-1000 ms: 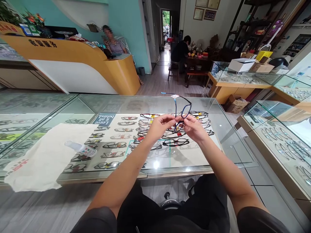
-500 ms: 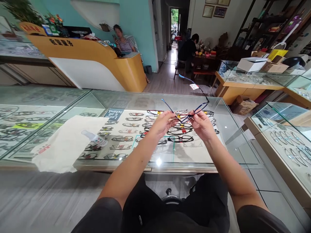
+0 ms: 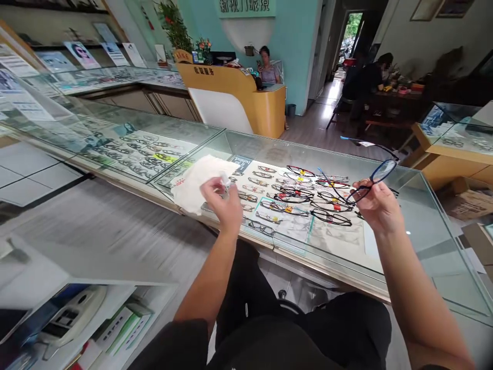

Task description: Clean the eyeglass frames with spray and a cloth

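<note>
My right hand (image 3: 381, 203) grips a pair of dark blue eyeglasses (image 3: 383, 171) near the bridge, above the glass counter. Their temples are unfolded, with blue tips, and a small white tag hangs on one. My left hand (image 3: 225, 205) is wrapped round a small clear spray bottle (image 3: 225, 180), thumb on one side and fingers on the other; most of the bottle is hidden. Beneath and beside that hand, a cream cloth (image 3: 188, 182) with red print lies on the counter. Several eyeglass frames (image 3: 331, 218) are laid in rows close to both hands.
The glass display counter (image 3: 277, 246) runs across in front of me. At lower left stands a white shelf unit (image 3: 115, 267) with boxes and a device. Beyond are a wooden reception desk (image 3: 265, 110) with a seated person and another person at a table. Further display cases stand at right.
My left hand has let go of the eyeglasses and moved left to the spray bottle, closing round it. My right hand keeps the glasses. The view has turned left.
</note>
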The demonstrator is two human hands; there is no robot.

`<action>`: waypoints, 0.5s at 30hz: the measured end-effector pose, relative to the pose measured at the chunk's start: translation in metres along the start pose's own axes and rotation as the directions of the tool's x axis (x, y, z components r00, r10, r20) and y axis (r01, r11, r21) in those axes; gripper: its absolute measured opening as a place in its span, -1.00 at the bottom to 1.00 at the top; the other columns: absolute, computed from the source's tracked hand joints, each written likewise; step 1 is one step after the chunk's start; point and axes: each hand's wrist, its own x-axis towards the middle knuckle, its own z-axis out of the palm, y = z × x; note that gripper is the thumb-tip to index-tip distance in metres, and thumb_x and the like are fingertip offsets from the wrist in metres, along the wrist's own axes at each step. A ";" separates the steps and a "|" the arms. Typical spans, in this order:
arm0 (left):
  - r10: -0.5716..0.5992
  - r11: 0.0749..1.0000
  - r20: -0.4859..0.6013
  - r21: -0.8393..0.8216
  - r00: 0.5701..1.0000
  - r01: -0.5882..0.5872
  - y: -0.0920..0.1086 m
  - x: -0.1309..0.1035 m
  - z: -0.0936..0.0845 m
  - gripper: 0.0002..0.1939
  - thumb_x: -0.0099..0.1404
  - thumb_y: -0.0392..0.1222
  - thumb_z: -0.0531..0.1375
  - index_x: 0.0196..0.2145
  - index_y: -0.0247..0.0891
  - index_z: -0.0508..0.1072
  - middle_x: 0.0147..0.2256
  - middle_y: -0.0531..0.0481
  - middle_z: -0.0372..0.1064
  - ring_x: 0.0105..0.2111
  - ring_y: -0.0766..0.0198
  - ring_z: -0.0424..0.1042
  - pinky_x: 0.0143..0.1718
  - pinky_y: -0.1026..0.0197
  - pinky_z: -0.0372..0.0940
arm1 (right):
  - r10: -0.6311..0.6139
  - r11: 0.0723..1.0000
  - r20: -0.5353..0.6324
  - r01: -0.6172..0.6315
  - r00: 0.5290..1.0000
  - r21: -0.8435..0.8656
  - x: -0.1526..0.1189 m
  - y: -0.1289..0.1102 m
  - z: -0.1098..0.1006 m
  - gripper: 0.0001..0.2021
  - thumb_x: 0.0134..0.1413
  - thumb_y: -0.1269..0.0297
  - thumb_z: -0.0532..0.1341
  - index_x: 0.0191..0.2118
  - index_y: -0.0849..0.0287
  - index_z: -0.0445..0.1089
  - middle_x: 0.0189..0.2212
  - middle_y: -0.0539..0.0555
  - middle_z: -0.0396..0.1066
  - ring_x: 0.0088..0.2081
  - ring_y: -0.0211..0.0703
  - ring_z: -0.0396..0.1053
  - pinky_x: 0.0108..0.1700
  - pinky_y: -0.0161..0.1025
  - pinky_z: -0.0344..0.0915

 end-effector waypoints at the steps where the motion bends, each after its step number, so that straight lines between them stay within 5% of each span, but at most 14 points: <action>1: -0.029 0.999 -0.055 0.037 0.998 0.031 -0.015 0.012 0.000 -0.60 0.40 -0.07 0.30 0.12 -0.15 0.34 0.20 -0.22 0.28 0.14 0.11 0.40 0.17 0.09 0.34 | 0.011 1.000 -0.008 -0.010 1.000 0.019 0.000 0.000 0.000 -0.66 -0.10 0.02 0.65 -0.29 -0.03 0.59 -0.26 0.00 0.51 -0.11 -0.16 0.55 -0.08 -0.24 0.53; 3: -0.107 0.994 0.028 0.007 0.994 0.107 -0.042 0.034 0.004 -0.49 0.39 0.01 0.31 0.18 -0.18 0.29 0.30 -0.30 0.23 0.26 0.10 0.34 0.27 0.09 0.28 | 0.028 0.998 -0.022 -0.027 0.999 0.050 0.001 0.000 0.001 -0.64 -0.17 0.04 0.68 -0.30 -0.01 0.60 -0.26 -0.01 0.51 -0.12 -0.20 0.55 -0.11 -0.29 0.53; 4: -0.125 0.990 0.153 -0.044 0.980 0.133 -0.052 0.043 0.007 -0.51 0.42 0.09 0.27 0.16 -0.19 0.31 0.25 -0.29 0.31 0.23 0.11 0.38 0.27 0.10 0.27 | 0.031 0.998 -0.026 -0.029 0.999 0.055 0.001 0.000 0.001 -0.63 -0.19 0.05 0.69 -0.30 0.00 0.61 -0.26 -0.01 0.50 -0.13 -0.21 0.55 -0.12 -0.31 0.52; 7: -0.095 0.977 0.420 -0.135 0.902 0.165 -0.069 0.055 0.018 -0.48 0.47 0.32 0.15 0.06 -0.19 0.39 -0.11 -0.11 0.50 -0.04 0.19 0.51 0.11 0.16 0.34 | 0.031 0.998 -0.035 -0.029 0.999 0.050 0.002 0.000 0.001 -0.64 -0.19 0.05 0.69 -0.31 0.00 0.62 -0.27 -0.01 0.51 -0.14 -0.20 0.55 -0.15 -0.31 0.52; 10: -0.061 0.975 0.443 -0.165 0.895 0.148 -0.072 0.048 0.027 -0.46 0.48 0.42 0.07 -0.09 -0.14 0.37 -0.36 0.08 0.32 -0.31 0.25 0.42 -0.12 0.21 0.34 | 0.036 0.998 -0.035 -0.034 0.999 0.053 0.002 0.000 0.000 -0.67 -0.19 0.05 0.69 -0.33 -0.05 0.62 -0.28 -0.01 0.53 -0.15 -0.18 0.54 -0.16 -0.28 0.53; 15: -0.009 0.970 0.438 -0.216 0.899 0.115 -0.071 0.028 0.034 -0.48 0.51 0.43 0.05 -0.20 -0.11 0.29 -0.43 0.13 0.21 -0.41 0.28 0.30 -0.25 0.22 0.27 | 0.047 0.998 -0.033 -0.046 0.998 0.046 0.003 0.001 -0.001 -0.64 -0.24 0.05 0.71 -0.36 0.00 0.62 -0.30 -0.02 0.54 -0.17 -0.22 0.54 -0.17 -0.32 0.53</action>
